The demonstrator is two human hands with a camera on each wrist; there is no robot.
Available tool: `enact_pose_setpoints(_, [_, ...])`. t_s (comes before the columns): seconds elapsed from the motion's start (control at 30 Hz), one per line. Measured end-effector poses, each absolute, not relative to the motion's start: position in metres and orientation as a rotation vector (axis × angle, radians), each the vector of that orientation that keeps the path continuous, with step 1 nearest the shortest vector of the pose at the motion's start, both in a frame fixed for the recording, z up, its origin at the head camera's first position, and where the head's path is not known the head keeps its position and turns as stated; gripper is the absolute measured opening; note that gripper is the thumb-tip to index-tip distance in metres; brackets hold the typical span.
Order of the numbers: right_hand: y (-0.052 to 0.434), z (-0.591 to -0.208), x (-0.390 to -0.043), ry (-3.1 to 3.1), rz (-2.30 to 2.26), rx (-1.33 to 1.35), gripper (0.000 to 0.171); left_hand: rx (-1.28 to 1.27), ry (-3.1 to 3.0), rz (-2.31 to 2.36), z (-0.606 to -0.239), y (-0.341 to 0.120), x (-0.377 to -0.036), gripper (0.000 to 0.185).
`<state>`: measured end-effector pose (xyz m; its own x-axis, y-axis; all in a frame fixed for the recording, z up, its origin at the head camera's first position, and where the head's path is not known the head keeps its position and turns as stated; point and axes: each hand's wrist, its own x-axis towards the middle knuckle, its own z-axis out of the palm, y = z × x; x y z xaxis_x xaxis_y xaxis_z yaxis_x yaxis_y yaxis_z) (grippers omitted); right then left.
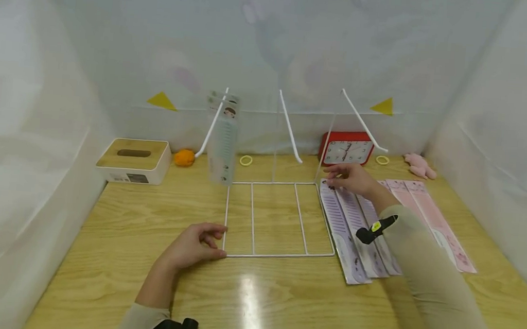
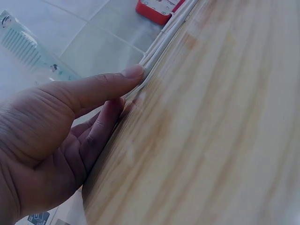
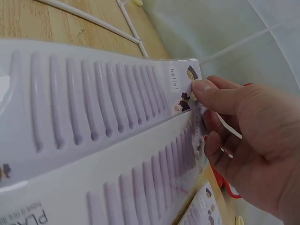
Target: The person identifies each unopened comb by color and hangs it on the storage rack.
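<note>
A white wire display rack (image 1: 278, 256) stands on the table, with three long hooks rising above its base. My left hand (image 1: 195, 247) holds the base's front left corner between thumb and fingers; the left wrist view shows the thumb (image 2: 108, 86) against the wire. At the rack's right side lie several purple packaged combs (image 1: 364, 239), overlapping. My right hand (image 1: 352, 179) pinches the top end of the leftmost packaged comb (image 3: 117, 93), its thumb on the card near the printed "hello!". Green packaged combs (image 1: 224, 141) hang from the left hook; the middle and right hooks are bare.
Pink packaged combs (image 1: 427, 213) lie right of the purple ones, partly behind my right forearm. Along the back stand a tissue box (image 1: 133, 160), an orange ball-like item (image 1: 184, 158), a red clock (image 1: 345, 149) and a pink plush toy (image 1: 420, 166). Yellow rings (image 1: 246, 160) lie there too.
</note>
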<state>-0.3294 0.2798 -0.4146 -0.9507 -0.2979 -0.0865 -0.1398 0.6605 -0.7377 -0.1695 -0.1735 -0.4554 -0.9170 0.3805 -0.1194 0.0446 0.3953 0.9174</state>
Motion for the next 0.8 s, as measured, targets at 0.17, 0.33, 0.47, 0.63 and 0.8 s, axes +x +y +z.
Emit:
enact_pose_setpoints(0.17, [0.275,-0.404,-0.324,2.665,-1.157,-0.359,0.041,0.390,2.352,1.514,-0.454,-0.175,-0.170,0.056])
enact_pose_setpoints(0.33, [0.276,-0.403,-0.323,2.629,-1.256,-0.306,0.045,0.400,2.341,1.522,-0.455,-0.176,-0.169,0.055])
enact_pose_setpoints(0.47, [0.278,-0.405,-0.324,2.609,-1.324,-0.278,0.045,0.400,2.334,1.529,-0.454,-0.177,-0.169,0.055])
enact_pose_setpoints(0.63, [0.279,-0.398,-0.318,2.611,-1.401,-0.326,0.045,0.418,2.334,1.536,-0.453,-0.176,-0.167,0.054])
enact_pose_setpoints(0.8, [0.279,-0.379,-0.300,2.531,-1.629,-0.377,0.038,0.421,2.345,1.539,-0.452,-0.175,-0.166,0.054])
